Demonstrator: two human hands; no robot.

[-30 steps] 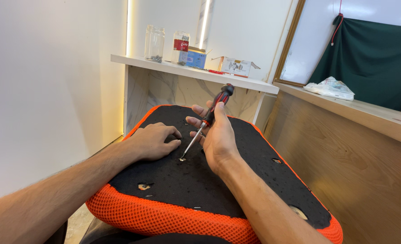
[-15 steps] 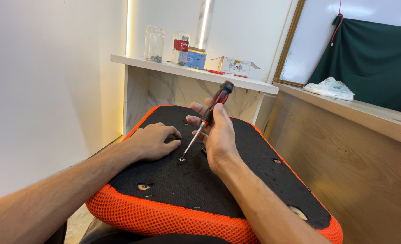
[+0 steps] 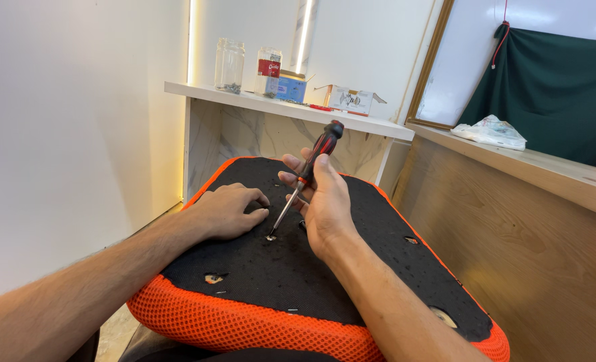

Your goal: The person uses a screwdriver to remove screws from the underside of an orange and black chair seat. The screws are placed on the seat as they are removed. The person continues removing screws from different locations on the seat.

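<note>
An upturned seat cushion (image 3: pixel 257 315) with orange mesh sides and a black fabric underside lies across my lap. My right hand (image 3: pixel 326 201) grips a black and red screwdriver (image 3: pixel 318 153); its metal tip stands in a screw (image 3: pixel 270 237) near the middle of the black underside. My left hand (image 3: pixel 227 209) rests flat on the black fabric just left of the screw, fingers curled down. Small holes (image 3: pixel 212 277) in the fabric show bare wood underneath.
A white shelf (image 3: pixel 284 107) ahead carries two glass jars (image 3: pixel 229 64), a blue box and an open cardboard box (image 3: pixel 349 98). A wooden counter (image 3: pixel 546 167) runs along the right with a plastic bag (image 3: pixel 491 130) on it. A white wall stands close on the left.
The screwdriver handle has shifted slightly in my right hand while the tip stays on the screw. My left hand has not moved.
</note>
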